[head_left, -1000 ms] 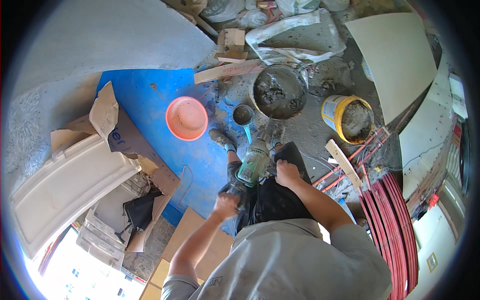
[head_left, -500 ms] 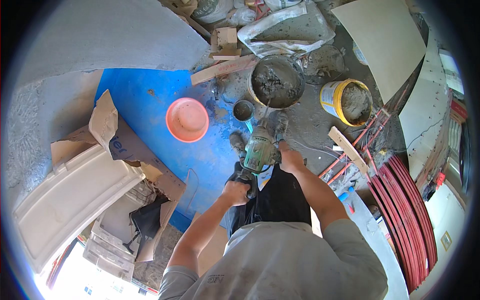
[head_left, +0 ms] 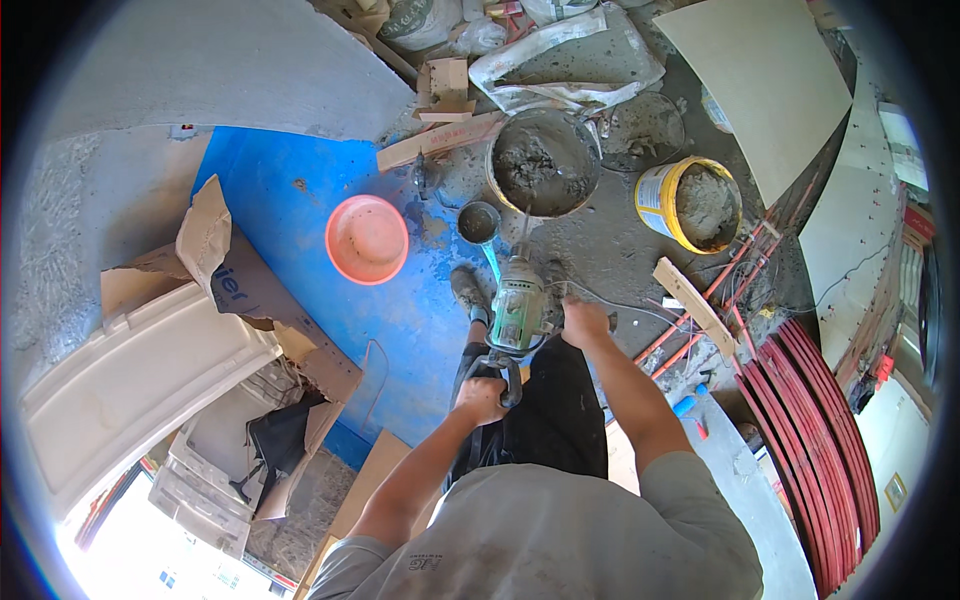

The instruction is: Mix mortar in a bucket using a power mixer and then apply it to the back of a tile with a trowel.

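Note:
With both hands I hold a green handheld mixer drill (head_left: 519, 312). My left hand (head_left: 481, 399) is closed around its dark rear handle. My right hand (head_left: 584, 322) grips the side handle. The drill's thin shaft runs forward into a large bucket (head_left: 490, 168) of wet grey mortar (head_left: 565, 145); its mixing end is hidden in the mortar. Just left of the shaft, a round dipper (head_left: 479, 222) with a teal handle lies near my shoes.
A pink basin (head_left: 332, 238) sits on the blue floor sheet (head_left: 290, 190) at left. To the right stands a yellow-rimmed bucket (head_left: 655, 197) of grey material, near a wooden piece (head_left: 692, 305) and red pipes (head_left: 810, 450). A cable crosses the floor by my right hand.
The drill body and its shaft have swung slightly left, both hands staying on the handles. Lumps in the mortar have shifted. The whole view has moved a little.

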Tool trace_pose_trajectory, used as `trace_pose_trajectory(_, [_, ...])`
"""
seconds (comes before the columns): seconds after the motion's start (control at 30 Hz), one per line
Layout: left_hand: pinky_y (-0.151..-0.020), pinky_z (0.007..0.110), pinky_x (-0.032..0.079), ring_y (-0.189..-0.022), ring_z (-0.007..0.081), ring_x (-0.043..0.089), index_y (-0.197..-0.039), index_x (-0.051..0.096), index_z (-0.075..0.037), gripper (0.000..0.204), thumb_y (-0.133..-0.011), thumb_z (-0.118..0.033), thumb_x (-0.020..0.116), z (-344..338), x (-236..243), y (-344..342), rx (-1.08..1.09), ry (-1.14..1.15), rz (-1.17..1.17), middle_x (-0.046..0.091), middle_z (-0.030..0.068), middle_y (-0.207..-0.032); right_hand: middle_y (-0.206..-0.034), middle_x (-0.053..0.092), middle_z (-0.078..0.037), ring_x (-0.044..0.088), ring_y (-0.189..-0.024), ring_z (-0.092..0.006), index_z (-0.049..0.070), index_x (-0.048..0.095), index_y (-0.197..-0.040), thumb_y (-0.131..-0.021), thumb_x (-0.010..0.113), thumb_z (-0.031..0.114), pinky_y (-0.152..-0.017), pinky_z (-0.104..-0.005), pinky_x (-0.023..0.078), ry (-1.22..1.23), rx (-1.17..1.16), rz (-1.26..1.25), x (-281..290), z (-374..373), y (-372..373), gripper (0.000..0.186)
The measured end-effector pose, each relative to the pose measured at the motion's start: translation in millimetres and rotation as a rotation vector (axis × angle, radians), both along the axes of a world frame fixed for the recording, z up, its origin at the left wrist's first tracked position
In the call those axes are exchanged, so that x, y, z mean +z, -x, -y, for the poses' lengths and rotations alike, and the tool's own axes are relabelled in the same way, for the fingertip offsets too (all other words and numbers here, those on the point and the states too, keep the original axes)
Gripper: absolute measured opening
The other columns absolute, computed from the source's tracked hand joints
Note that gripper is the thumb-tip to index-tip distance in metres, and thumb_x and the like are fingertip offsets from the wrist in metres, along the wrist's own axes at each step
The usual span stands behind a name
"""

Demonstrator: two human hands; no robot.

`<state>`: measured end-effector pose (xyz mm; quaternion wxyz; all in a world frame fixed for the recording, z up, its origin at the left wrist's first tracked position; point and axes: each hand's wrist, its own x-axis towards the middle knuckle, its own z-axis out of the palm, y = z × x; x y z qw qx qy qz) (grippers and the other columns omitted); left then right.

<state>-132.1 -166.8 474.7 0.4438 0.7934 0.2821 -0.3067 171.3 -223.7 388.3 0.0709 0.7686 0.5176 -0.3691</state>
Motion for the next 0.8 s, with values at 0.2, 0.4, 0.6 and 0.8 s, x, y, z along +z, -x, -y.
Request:
trace_pose_trajectory(0.2, [-0.089,0.052,0.059,-0.102,0.0393,0.074,-0.098,0.073,-0.009,0.032,-0.074,-0.030,0.078,47.5,-0.6,17.6,-0.094,-0.001,-0.105,0.077,0.0173,-0.102,-0.095,0.077,-0.019,0.077,-0.082,-0.0387,0.004,0.066,-0.100,-0.072,0.072,0.010,-0.073,-0.0505,0.062,-0.071,-0.054,0.019,-11.4,60.5,27.5,0.029])
trace_pose_trajectory(0.4, [-0.096,0.052,0.058,-0.110,0.0405,0.072,-0.107,0.075,-0.009,0.030,-0.081,-0.024,0.074,120.5,-13.6,17.8,-0.110,0.066,-0.229,0.077,0.0185,-0.111,-0.083,0.070,-0.016,0.075,-0.070,-0.0336,0.006,0.063,-0.093,-0.070,0.072,0.010,-0.067,-0.0463,0.061,-0.247,-0.014,0.171,-30.5,132.9,45.2,0.025])
trace_pose_trajectory(0.6, [-0.100,0.054,0.055,-0.112,0.0432,0.071,-0.108,0.076,-0.011,0.033,-0.079,-0.029,0.077,124.8,3.7,29.6,-0.045,0.038,-0.213,0.076,0.0184,-0.115,-0.082,0.071,-0.014,0.075,-0.074,-0.0300,0.005,0.069,-0.093,-0.072,0.074,0.012,-0.063,-0.0423,0.059,-0.218,-0.004,0.062,0.6,125.1,44.9,0.023])
trace_pose_trajectory(0.8, [-0.092,0.054,0.059,-0.103,0.0419,0.073,-0.101,0.076,-0.015,0.033,-0.077,-0.036,0.081,104.1,129.1,3.6,0.114,-0.056,-0.147,0.077,0.0191,-0.104,-0.090,0.075,-0.021,0.076,-0.082,-0.0407,0.002,0.066,-0.097,-0.068,0.074,0.013,-0.076,-0.0530,0.061,-0.232,-0.052,-0.085,72.5,122.2,15.3,0.032])
